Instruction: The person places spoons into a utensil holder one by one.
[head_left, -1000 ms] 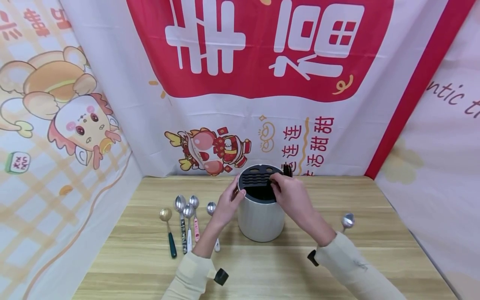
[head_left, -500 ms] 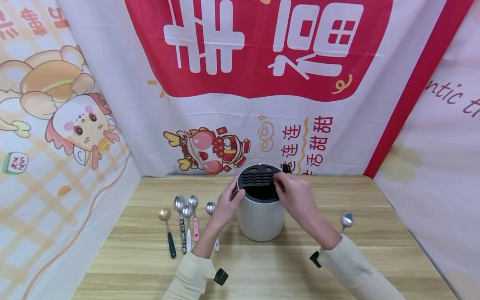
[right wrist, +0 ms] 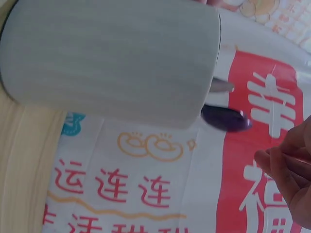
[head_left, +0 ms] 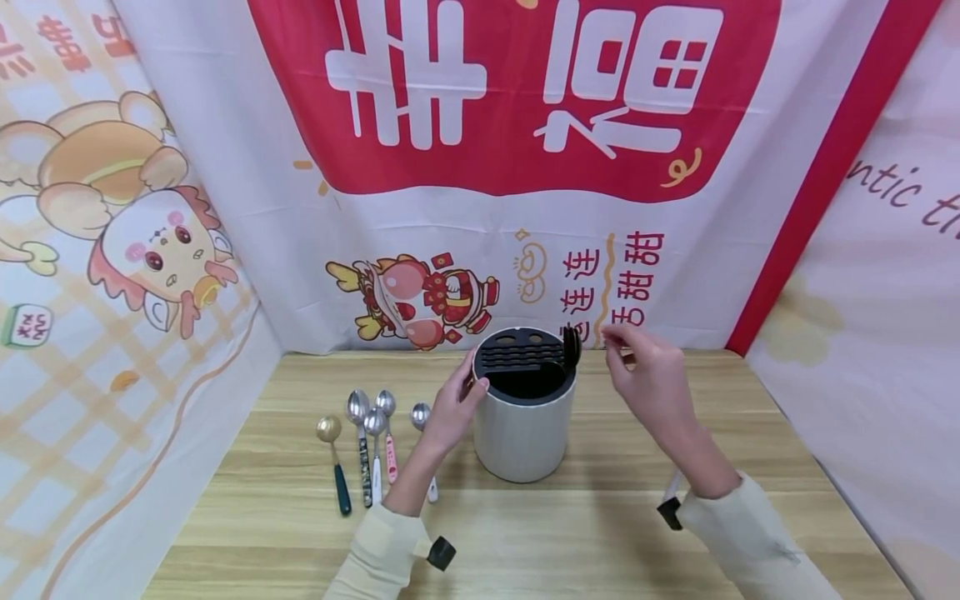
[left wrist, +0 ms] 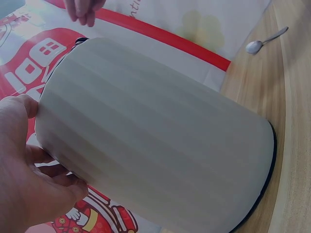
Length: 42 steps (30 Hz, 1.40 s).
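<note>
A pale round utensil holder (head_left: 521,437) with a black slotted lid (head_left: 525,358) stands upright on the table. My left hand (head_left: 452,408) grips its upper left rim, with the thumb at the front edge; in the left wrist view the fingers (left wrist: 56,170) curl at the rim. Dark cutlery heads (head_left: 572,348) stick up from the lid's right side; the right wrist view shows one as a dark rounded head (right wrist: 226,119). My right hand (head_left: 652,383) hovers to the right of the holder, apart from it, fingers loosely bent and nothing visible between them.
Several spoons lie left of the holder, among them a gold-bowled spoon (head_left: 335,462) with a dark green handle and a pink-handled spoon (head_left: 391,454). Another spoon (left wrist: 265,42) lies right of the holder, mostly behind my right wrist in the head view. A printed cloth (head_left: 495,217) hangs behind.
My right hand has left the lid and moved to the right, uncovering the dark cutlery heads. The left hand keeps its hold on the holder.
</note>
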{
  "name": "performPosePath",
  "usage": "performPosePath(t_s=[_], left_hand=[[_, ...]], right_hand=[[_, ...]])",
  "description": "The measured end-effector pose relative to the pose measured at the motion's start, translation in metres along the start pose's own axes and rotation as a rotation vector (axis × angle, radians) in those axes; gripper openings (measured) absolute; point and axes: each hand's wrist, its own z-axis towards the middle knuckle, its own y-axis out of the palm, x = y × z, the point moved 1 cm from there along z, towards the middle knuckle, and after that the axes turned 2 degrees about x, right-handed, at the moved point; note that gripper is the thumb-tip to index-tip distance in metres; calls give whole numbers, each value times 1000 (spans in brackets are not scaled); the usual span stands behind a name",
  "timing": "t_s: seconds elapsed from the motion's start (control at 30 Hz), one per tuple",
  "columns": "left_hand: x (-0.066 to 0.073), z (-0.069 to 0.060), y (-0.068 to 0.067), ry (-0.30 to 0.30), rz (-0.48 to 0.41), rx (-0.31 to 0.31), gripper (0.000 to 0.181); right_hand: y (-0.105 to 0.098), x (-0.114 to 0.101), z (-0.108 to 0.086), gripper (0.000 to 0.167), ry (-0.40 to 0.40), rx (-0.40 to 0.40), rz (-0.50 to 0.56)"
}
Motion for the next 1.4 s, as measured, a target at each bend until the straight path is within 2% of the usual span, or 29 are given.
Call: performPosePath(t_s=[0.2,0.4,0.67,0.9,1.03,1.27,1.4], left_hand=[[-5,0,2,30,-7,25,63],[-3,-1,1,14,15,30,65],[-4,0,1,23,13,27,64],[-5,2,0,16,-8,10,63],[2,0,-1,-14,2,-13,63],[31,-13,-4,-15,11,-28,62],[33,-14,-4,-11,-3,-24,61]], right_hand=[[-11,27,-7,15,58,-32,-47],[-19,50,-17,15,111,-106,-122],[-23,76,-36,19,167,-252,-186],[-24,109,-53,26,241,-395,-208],[-24,127,-61,30,290,-474,-209],[-23,152,-76,33,329,-563,-193],[-21,169,-87,37,347,-621,-200]])
